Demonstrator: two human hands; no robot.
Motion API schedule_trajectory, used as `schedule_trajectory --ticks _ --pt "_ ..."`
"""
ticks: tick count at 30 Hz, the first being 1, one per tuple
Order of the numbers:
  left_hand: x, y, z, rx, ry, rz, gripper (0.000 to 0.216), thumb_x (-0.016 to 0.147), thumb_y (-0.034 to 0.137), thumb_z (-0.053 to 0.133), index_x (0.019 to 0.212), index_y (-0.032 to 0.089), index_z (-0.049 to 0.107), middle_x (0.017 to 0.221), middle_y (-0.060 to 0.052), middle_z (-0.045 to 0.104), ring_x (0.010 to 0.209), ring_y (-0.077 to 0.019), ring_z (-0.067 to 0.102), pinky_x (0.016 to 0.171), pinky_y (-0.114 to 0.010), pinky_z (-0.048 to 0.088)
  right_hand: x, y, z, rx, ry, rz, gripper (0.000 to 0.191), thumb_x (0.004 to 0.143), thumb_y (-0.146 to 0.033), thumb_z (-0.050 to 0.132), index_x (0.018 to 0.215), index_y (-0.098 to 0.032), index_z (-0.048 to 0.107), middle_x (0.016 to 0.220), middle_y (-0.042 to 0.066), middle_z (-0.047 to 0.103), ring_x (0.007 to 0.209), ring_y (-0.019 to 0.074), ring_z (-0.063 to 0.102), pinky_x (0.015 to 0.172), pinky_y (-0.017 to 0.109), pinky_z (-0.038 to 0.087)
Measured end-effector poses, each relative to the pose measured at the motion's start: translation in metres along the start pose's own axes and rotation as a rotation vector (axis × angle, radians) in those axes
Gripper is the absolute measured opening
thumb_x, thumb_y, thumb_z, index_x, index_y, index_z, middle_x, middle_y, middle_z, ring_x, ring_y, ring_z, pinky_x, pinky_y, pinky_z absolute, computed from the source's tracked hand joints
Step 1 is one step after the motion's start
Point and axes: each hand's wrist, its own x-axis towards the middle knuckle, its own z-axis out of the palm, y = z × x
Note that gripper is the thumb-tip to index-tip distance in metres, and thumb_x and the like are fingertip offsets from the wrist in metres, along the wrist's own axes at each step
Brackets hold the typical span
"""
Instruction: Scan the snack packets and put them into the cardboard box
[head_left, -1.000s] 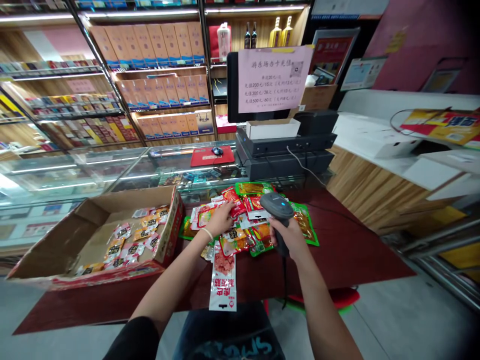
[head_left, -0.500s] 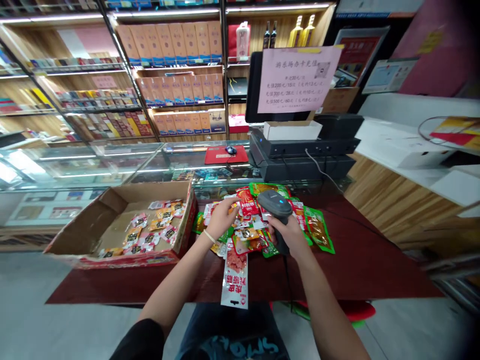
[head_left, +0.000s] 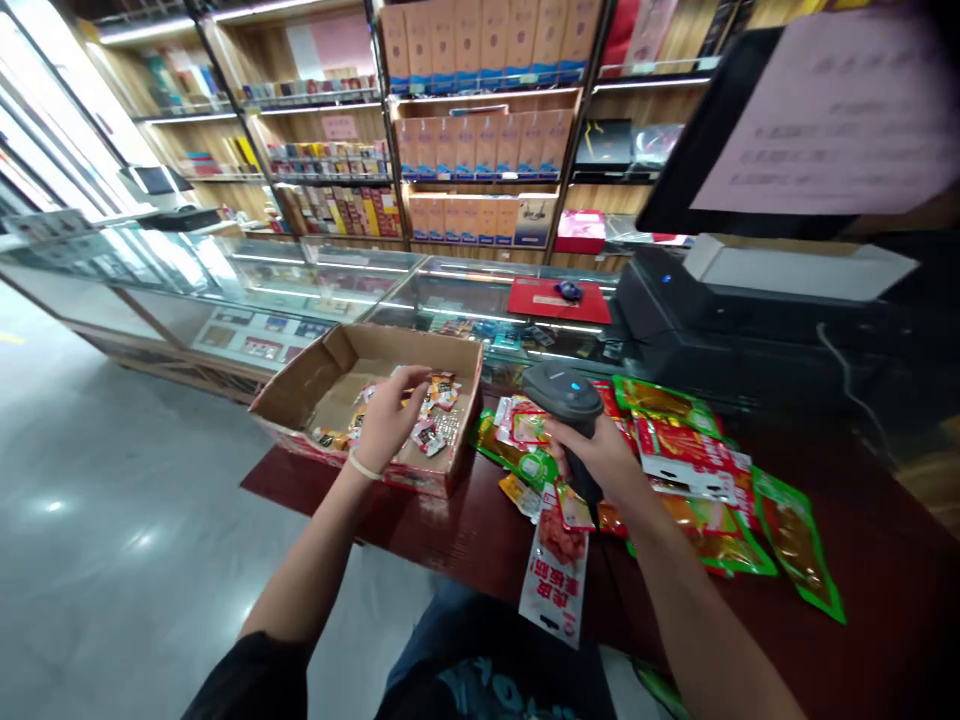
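My left hand (head_left: pixel 386 420) hovers over the open cardboard box (head_left: pixel 300 395), fingers loosely curved and apart, just above the small snack packets (head_left: pixel 435 432) lying inside. I see nothing in its grip. My right hand (head_left: pixel 604 460) is closed round the handle of a dark barcode scanner (head_left: pixel 562 390), held upright over the pile of red and green snack packets (head_left: pixel 690 460) on the dark red table (head_left: pixel 450 530). A long white and red packet (head_left: pixel 555 570) hangs over the table's near edge below the scanner.
A black cash register (head_left: pixel 712 310) with a monitor carrying a pink sheet (head_left: pixel 825 110) stands behind the pile. Glass display counters (head_left: pixel 300 280) run to the left, with a red mouse pad (head_left: pixel 559 298) on top. Stocked shelves (head_left: pixel 465 130) fill the back wall. Grey floor lies to the left.
My left hand left the packet pile and swung left over the cardboard box. My head turned left and leaned closer. The right hand kept hold of the scanner.
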Motion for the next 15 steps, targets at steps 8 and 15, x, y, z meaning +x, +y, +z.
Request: schedule_trajectory --ticks 8,15 --pt "-0.005 -0.059 -0.075 0.115 0.11 -0.172 0.026 0.093 0.038 0.056 0.11 0.021 0.065 0.106 -0.006 0.073 0.097 -0.0191 0.07 0.087 -0.031 0.055 0.055 -0.012 0.069 -0.053 -0.218 0.022 0.035 0.078 -0.05 0.071 0.074 -0.022 0.051 0.052 -0.005 0.055 0.037 0.0116 0.051 0.037 0.024 0.041" --pt "0.017 -0.107 -0.118 0.393 -0.111 -0.214 0.025 0.092 0.037 0.052 0.107 0.021 0.066 0.103 -0.006 0.073 0.089 -0.0193 0.068 0.079 -0.03 0.052 0.095 -0.006 0.109 -0.091 -0.366 0.076 0.034 0.08 -0.051 0.069 0.077 -0.021 0.053 0.049 -0.006 0.053 0.035 0.011 0.049 0.036 0.023 0.039"
